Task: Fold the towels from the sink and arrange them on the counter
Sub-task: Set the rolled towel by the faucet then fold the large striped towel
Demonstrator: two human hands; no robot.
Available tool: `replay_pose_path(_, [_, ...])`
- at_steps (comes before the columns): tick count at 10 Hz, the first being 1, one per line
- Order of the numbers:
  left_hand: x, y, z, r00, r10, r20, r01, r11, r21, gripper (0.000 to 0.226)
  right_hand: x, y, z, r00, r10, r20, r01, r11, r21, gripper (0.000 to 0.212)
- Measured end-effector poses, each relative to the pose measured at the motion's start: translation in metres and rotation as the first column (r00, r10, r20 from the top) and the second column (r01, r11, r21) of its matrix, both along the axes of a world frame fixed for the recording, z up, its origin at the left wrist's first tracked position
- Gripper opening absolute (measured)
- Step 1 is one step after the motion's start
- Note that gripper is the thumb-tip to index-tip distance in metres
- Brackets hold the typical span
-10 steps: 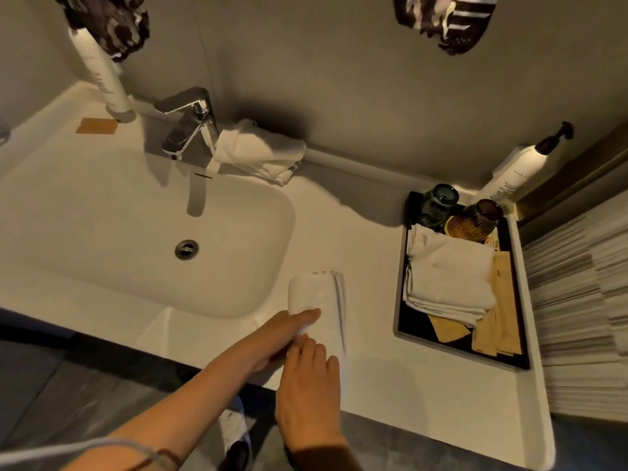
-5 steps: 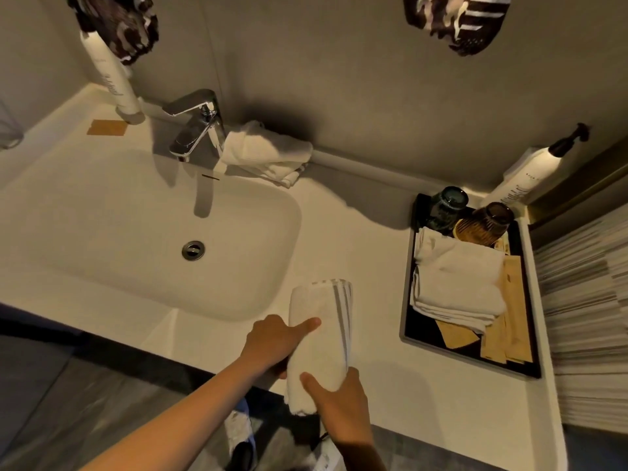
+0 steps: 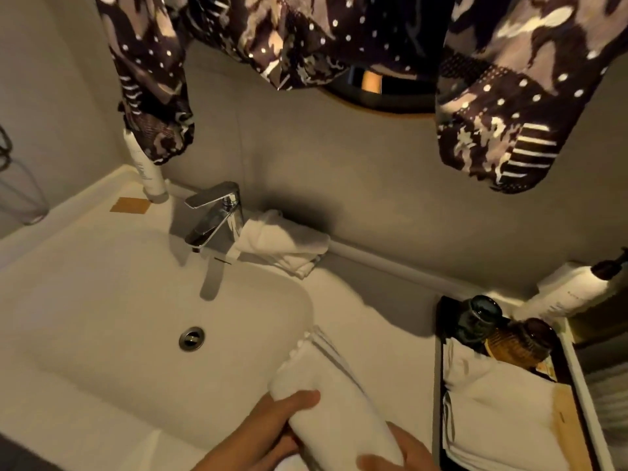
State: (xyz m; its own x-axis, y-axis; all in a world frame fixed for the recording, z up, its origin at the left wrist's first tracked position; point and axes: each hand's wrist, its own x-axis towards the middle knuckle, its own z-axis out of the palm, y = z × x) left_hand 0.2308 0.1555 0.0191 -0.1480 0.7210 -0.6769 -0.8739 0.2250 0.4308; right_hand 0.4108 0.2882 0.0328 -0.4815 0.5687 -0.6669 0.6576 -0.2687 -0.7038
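Both hands, left hand (image 3: 268, 433) and right hand (image 3: 401, 457), gripping a rolled white towel (image 3: 326, 392) at the sink (image 3: 102, 300) edge. Another folded towel (image 3: 285, 243) beside the faucet (image 3: 214, 215); more stacked in the black tray (image 3: 441, 368).

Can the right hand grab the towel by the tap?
Probably not yet: the right hand and left hand both hold a rolled towel. Bare counter leads to the folded towel beside the faucet.

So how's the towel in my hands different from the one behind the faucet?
The towel in your hands is lifted, gripped by both the left hand and right hand, and rolled into a long bundle. The towel by the faucet lies untouched on the counter, folded in a loose, rumpled stack. Both are white.
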Motion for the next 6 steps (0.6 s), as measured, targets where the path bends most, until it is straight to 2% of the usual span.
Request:
replay_pose_path(1, [-0.027, 0.058, -0.022, 0.983, -0.037, -0.179, 0.022, 0.996, -0.089, 0.057, -0.032, 0.057, -0.008, 0.952, -0.303, -0.045, 0.304, 0.952, 0.014, 0.043])
replay_pose_path(2, [-0.049, 0.134, -0.039, 0.985, 0.141, -0.094, -0.145, 0.989, -0.031, 0.054, -0.080, 0.112, -0.010, 0.867, -0.479, -0.140, 0.499, 0.829, 0.253, 0.043])
replay_pose_path(3, [-0.067, 0.190, -0.058, 0.978, 0.192, -0.076, -0.192, 0.981, 0.005, 0.048, -0.118, 0.158, -0.028, 0.874, -0.430, -0.226, 0.485, 0.737, 0.471, 0.053])
replay_pose_path(4, [-0.077, 0.215, -0.071, 0.960, 0.149, -0.235, -0.177, 0.979, -0.102, 0.043, -0.150, 0.178, -0.051, 0.909, -0.415, -0.025, 0.347, 0.725, 0.595, 0.072])
replay_pose_path(5, [-0.081, 0.223, -0.083, 0.946, 0.165, -0.279, -0.215, 0.964, -0.157, 0.031, -0.169, 0.173, -0.064, 0.935, -0.352, -0.035, 0.292, 0.712, 0.638, 0.074])
replay_pose_path(6, [-0.080, 0.229, -0.079, 0.936, 0.210, -0.282, -0.256, 0.956, -0.140, 0.031, -0.173, 0.188, -0.064, 0.955, -0.296, 0.007, 0.220, 0.727, 0.650, 0.073])
